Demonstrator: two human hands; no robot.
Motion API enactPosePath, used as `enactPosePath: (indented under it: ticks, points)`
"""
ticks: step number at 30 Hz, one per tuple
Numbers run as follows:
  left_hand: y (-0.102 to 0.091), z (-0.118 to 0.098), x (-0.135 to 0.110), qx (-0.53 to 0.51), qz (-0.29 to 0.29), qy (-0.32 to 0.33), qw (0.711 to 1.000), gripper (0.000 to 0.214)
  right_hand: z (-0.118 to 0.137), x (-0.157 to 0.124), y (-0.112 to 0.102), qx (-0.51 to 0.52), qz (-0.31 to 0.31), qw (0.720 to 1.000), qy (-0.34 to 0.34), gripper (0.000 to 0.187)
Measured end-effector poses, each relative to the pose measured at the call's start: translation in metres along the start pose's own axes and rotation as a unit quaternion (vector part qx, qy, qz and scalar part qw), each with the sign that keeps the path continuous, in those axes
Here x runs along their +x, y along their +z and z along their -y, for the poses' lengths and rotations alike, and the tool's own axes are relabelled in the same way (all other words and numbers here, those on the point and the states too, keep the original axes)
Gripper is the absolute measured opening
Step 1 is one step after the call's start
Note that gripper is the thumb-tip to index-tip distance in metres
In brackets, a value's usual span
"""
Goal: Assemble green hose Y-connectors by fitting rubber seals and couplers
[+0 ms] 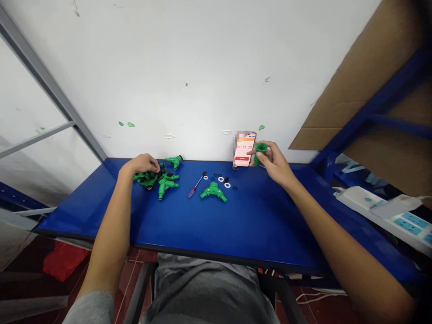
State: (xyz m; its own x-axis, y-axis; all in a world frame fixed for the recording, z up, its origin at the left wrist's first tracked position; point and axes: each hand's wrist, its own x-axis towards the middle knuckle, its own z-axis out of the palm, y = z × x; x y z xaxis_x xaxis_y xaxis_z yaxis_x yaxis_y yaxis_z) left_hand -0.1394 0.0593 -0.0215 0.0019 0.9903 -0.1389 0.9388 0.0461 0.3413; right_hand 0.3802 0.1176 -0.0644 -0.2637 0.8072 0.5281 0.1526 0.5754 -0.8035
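Observation:
My left hand lies curled over a pile of green Y-shaped hose connectors at the left back of the blue table; its fingers are closed on one of them. My right hand is raised near the wall and grips a green threaded ring part, with a finger reaching toward a phone that leans against the wall and shows a timer. One green Y connector lies alone mid-table. Beside it lie a small screwdriver and several black and white washers.
Another green connector lies by the wall. A white power strip rests on a blue shelf at the right, under cardboard. A grey metal frame stands at the left. Something red lies on the floor below.

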Motion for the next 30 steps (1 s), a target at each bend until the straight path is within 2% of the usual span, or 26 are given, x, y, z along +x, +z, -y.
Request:
enactPosePath:
  ticks: [2,6,14,18,21,25,28,30]
  points:
    - [0.001,-0.003,-0.001,-0.010,0.045,-0.005,0.999,0.033,-0.001,0.000,0.000,-0.006,0.003,1.000,0.006,0.048]
    - [0.002,-0.001,0.000,-0.017,0.055,-0.018,0.998,0.042,0.000,-0.002,0.004,-0.015,0.016,1.000,0.009,0.046]
    - [0.016,-0.002,0.015,0.093,-0.014,-0.059,0.994,0.036,0.002,-0.003,0.009,-0.016,0.026,1.000,0.006,0.041]
    - [0.021,-0.007,0.016,0.099,-0.030,-0.060,0.993,0.029,0.001,-0.003,0.009,-0.017,0.028,0.999,0.007,0.044]
    - [0.014,-0.008,0.009,0.074,-0.033,-0.039,0.996,0.024,0.002,-0.003,0.009,-0.017,0.026,1.000,0.005,0.043]
    - [0.001,-0.008,-0.003,-0.016,0.010,0.018,1.000,0.038,0.003,-0.003,0.008,-0.014,0.023,1.000,0.004,0.044]
    - [-0.001,-0.009,-0.006,-0.025,0.052,0.017,0.998,0.043,0.004,-0.003,0.008,-0.010,0.027,1.000,0.003,0.045]
    - [0.001,-0.010,-0.004,-0.019,0.057,0.018,0.998,0.038,0.004,-0.004,0.009,-0.012,0.030,0.999,0.003,0.045]
